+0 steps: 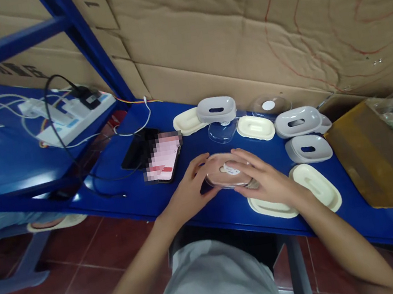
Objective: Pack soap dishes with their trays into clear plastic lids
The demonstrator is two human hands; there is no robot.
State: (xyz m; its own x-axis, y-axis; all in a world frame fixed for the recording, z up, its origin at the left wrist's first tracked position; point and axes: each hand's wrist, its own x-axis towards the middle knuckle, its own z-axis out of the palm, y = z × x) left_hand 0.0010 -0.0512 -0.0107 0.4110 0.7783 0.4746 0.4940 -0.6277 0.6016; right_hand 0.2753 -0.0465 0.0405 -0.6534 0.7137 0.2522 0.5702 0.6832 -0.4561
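Between my two hands, above the near part of the blue table, is an oval clear plastic lid (pixel 224 178) with a round white sticker. My left hand (pixel 198 179) grips its left side, thumb below and fingers above. From the right, my right hand (pixel 263 176) is closed on the other side, its fingers reaching over the top. Whether anything sits under the lid, I cannot tell. A cream oval tray (pixel 273 208) lies partly hidden beneath my right hand. Another cream tray (pixel 316 186) is right of my right wrist.
Grey slotted oval trays (pixel 309 155) stand at the right, beside a brown taped carton (pixel 371 164). Another grey tray (pixel 216 106), a small cream tray (pixel 256 127) and clear lids (pixel 222 134) are behind. A lit phone (pixel 164 159) and cables lie left, near a power strip (pixel 76 121).
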